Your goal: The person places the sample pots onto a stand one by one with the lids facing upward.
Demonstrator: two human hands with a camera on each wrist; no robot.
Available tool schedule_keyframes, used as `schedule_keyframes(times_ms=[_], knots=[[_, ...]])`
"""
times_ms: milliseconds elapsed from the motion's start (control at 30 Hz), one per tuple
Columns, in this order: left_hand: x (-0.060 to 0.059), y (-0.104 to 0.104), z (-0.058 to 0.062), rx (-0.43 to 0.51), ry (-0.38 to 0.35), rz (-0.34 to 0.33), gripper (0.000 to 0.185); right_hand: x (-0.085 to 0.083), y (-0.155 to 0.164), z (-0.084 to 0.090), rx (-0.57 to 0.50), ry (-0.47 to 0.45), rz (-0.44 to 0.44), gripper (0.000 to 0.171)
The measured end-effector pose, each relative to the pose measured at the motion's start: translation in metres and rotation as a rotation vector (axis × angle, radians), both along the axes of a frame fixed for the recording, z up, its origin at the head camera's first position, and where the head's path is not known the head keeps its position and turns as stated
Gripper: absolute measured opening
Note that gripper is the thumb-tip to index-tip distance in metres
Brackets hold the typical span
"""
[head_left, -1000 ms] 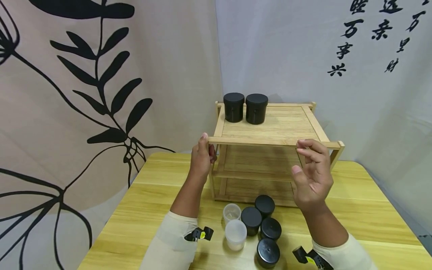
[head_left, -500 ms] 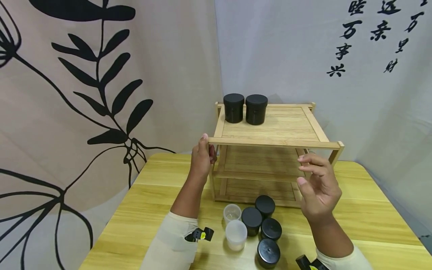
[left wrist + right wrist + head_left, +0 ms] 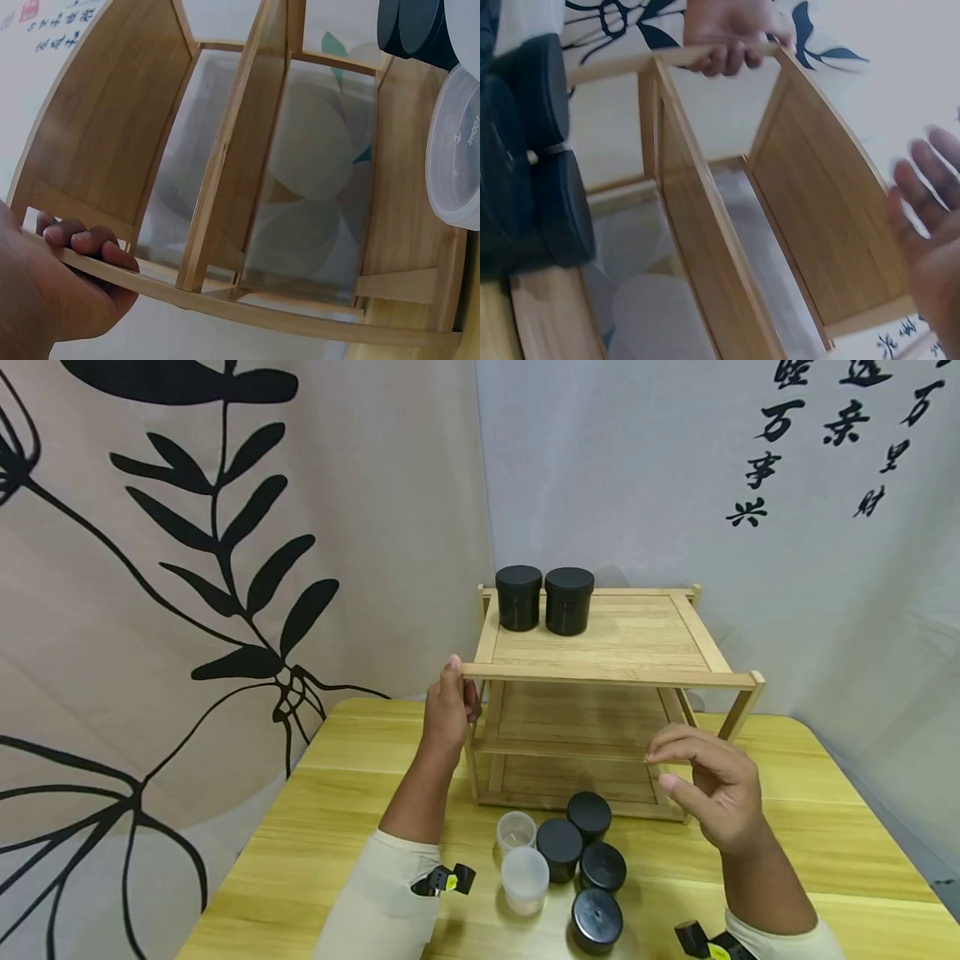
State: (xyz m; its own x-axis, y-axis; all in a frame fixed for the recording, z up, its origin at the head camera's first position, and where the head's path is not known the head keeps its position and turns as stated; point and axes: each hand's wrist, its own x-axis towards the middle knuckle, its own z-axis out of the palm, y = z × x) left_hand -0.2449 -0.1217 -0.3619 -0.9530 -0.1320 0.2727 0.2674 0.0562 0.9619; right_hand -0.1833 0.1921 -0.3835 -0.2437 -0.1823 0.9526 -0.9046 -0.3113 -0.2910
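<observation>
The left hand [image 3: 447, 710] is gripping the near left corner of the wooden shelf [image 3: 600, 643], fingers curled around its top rail. The shelf is standing on the far part of the tabletop [image 3: 825, 827]. The right hand [image 3: 712, 785] is hanging in the air near the shelf's right side, fingers loose, holding nothing. Black jars [image 3: 592, 860] are sitting near the shelf.

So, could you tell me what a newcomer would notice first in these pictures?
The wooden rack stands at the back of the yellow table, with two black jars on its top shelf. The left hand grips its front left corner, while the right hand hovers free by its right side. More black jars and clear cups cluster in front.
</observation>
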Motion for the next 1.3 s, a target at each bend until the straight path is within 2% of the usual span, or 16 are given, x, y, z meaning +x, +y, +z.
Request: schedule_keyframes(times_ms=[133, 233, 300, 400, 467, 567, 633, 833, 1033, 1133, 1300], knots=[[0.000, 0.000, 0.000, 0.001, 0.000, -0.002, 0.064, 0.001, 0.022, -0.004, 0.260, -0.090, -0.007, 0.035], [0.001, -0.001, 0.000, 0.003, -0.002, 0.001, 0.064, 0.006, 0.034, -0.001, 0.470, -0.183, -0.061, 0.050], [0.002, -0.001, 0.000, 0.008, 0.001, 0.004, 0.063, 0.011, 0.039, 0.002, 0.624, -0.264, -0.104, 0.050], [0.002, -0.002, 0.000, 0.016, 0.008, 0.008, 0.062, 0.016, 0.041, 0.006, 0.851, -0.419, -0.134, 0.038], [0.002, -0.003, 0.000, 0.024, 0.018, 0.008, 0.062, 0.016, 0.041, 0.006, 0.972, -0.537, -0.098, 0.033], [0.001, -0.004, -0.001, 0.031, 0.028, 0.000, 0.063, 0.013, 0.038, 0.004, 1.094, -0.677, -0.045, 0.040], [0.001, -0.004, -0.001, 0.029, 0.028, -0.006, 0.063, 0.010, 0.036, 0.000, 1.145, -0.724, -0.043, 0.050], [-0.001, -0.005, -0.002, 0.028, 0.015, -0.007, 0.063, 0.005, 0.030, -0.010, 1.235, -0.781, -0.146, 0.072], [-0.002, -0.002, -0.001, 0.036, 0.016, -0.016, 0.063, -0.006, 0.021, -0.029, 1.244, -0.826, -0.188, 0.090], [-0.002, -0.001, -0.001, 0.032, 0.010, -0.016, 0.063, -0.015, 0.016, -0.042, 1.195, -0.838, -0.169, 0.098], [-0.001, 0.000, 0.000, 0.017, 0.004, -0.013, 0.063, -0.028, 0.012, -0.061, 1.081, -0.883, -0.049, 0.100]])
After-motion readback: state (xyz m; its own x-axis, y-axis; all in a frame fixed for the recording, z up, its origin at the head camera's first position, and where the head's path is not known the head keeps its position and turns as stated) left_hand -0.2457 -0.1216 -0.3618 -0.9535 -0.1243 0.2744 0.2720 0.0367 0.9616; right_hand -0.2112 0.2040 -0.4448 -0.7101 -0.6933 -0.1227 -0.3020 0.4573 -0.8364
